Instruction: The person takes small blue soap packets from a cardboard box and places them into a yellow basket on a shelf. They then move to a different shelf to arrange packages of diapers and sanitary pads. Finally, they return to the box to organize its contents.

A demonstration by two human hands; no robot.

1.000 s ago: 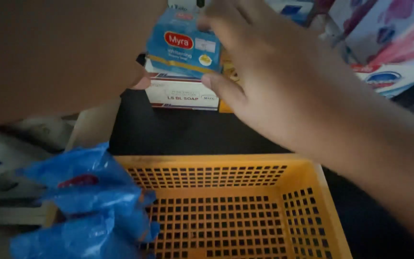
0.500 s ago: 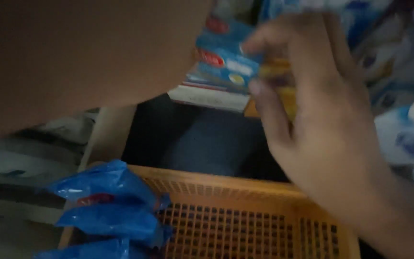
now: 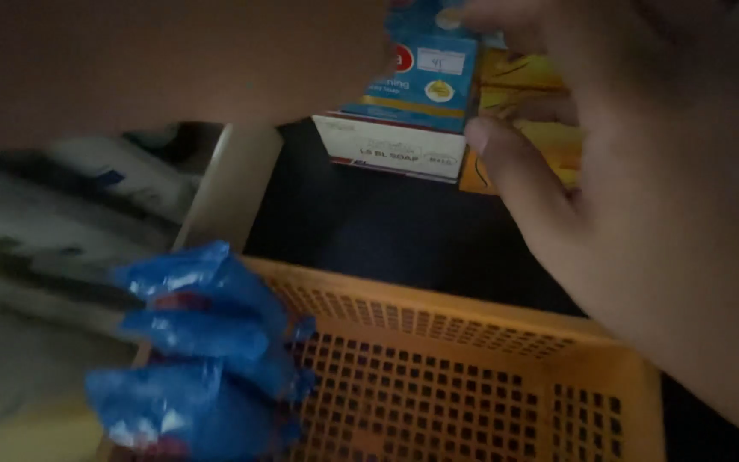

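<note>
Right hand [image 3: 643, 188], fingers spread wide around the blue soap box [image 3: 421, 77], should close squarely on both sides, thumb below, before lifting.

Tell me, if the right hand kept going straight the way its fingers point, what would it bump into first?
Most likely the yellow box just ahead of the right hand, right beside the blue soap box stacked on a white box. The fingers already seem at or near them; depth is hard to judge in this dim view.
</note>
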